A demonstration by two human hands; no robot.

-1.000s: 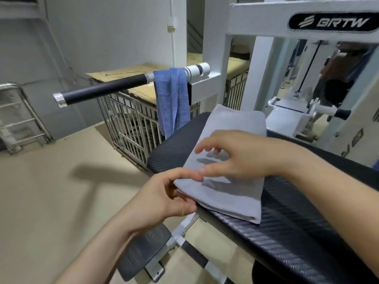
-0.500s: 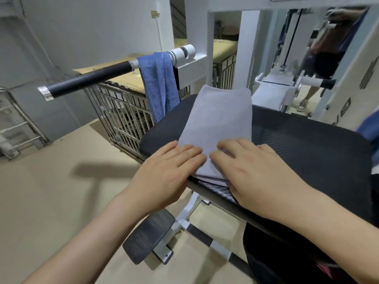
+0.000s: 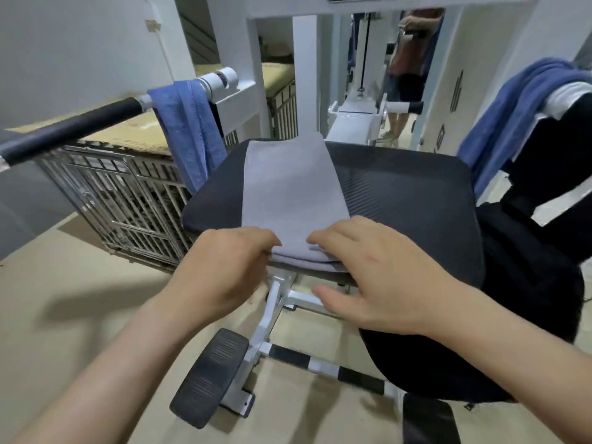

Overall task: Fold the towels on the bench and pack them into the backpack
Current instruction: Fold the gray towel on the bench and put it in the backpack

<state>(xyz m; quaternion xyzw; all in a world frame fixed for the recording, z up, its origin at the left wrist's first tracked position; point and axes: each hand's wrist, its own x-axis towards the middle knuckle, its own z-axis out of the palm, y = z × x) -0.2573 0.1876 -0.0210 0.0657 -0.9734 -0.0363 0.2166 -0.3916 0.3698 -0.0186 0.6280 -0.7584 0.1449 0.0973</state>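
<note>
Grey towel (image 3: 288, 193) lying folded on black tabletop (image 3: 400, 193), long axis running straight away from me, near short end sitting at front edge. My left hand (image 3: 224, 274) gripping near-left corner, fingers curling round stacked layers. My right hand (image 3: 381, 277) pressing near-right corner, fingers lying fairly straight on top, thumb hanging below edge. Blue towel (image 3: 189, 136) hanging over bar (image 3: 73, 129) at left.

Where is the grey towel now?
Head view, centre: the grey towel lies on the black bench pad, left of its middle, its near end touched by the left hand and right hand.
</note>
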